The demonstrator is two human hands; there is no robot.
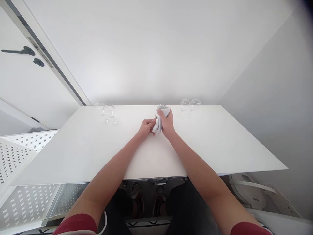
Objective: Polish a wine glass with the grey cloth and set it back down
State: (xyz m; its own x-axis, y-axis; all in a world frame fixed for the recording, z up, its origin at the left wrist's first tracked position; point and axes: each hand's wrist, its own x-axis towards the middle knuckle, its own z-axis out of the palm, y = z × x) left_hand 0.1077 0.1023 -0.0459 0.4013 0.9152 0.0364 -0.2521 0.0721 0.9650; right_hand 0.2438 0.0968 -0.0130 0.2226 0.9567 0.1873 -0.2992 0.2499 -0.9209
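Observation:
Both my hands meet over the middle of a white table (85,153). My right hand (168,123) is closed around a white cloth (160,121) that wraps a clear glass (163,107), of which only the rim shows at the top. My left hand (146,127) is closed on the lower end of the wrapped glass, its fingers curled; what it grips under the cloth is hidden. Two clear stemmed glasses (107,112) stand at the far left of the table. Another pair of clear glasses (189,105) stands at the far right, just beyond my right hand.
A white wall runs along the table's far edge and right side. A white door with a dark handle (23,51) is at the left. White perforated panels (22,147) stand left of the table. A white appliance (246,192) lies on the floor at the right.

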